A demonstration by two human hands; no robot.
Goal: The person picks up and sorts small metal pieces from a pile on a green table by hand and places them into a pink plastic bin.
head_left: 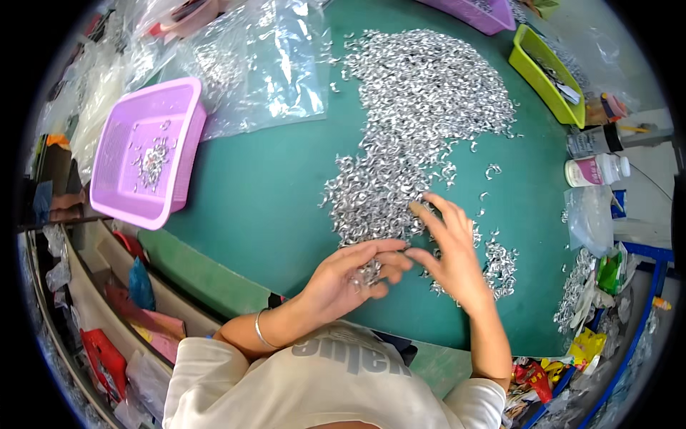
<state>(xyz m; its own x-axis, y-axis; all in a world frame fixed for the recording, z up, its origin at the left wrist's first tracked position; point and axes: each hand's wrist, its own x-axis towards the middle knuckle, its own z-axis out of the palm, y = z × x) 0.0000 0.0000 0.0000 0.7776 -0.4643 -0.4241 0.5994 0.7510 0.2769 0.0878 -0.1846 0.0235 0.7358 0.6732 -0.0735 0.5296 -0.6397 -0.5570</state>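
Note:
A large heap of small silvery, crescent-shaped metal pieces (436, 86) spreads over the green table mat (257, 186), its near end reaching my hands. My left hand (350, 275) is cupped palm-up just in front of that end, with several of the pieces lying in the palm under curled fingers. Across from it, my right hand (454, 250) has its fingers apart, the fingertips touching the near right edge of the heap. Its thumb points toward the left fingertips. Nothing shows gripped in the right hand, though what lies under the fingertips is hidden.
A smaller group of pieces (500, 268) lies right of my right hand. At left stands a purple basket (189, 154) with some pieces inside, beside a clear plastic bag (286, 79). A green basket (532, 79) and a white bottle (597, 170) stand at the right edge.

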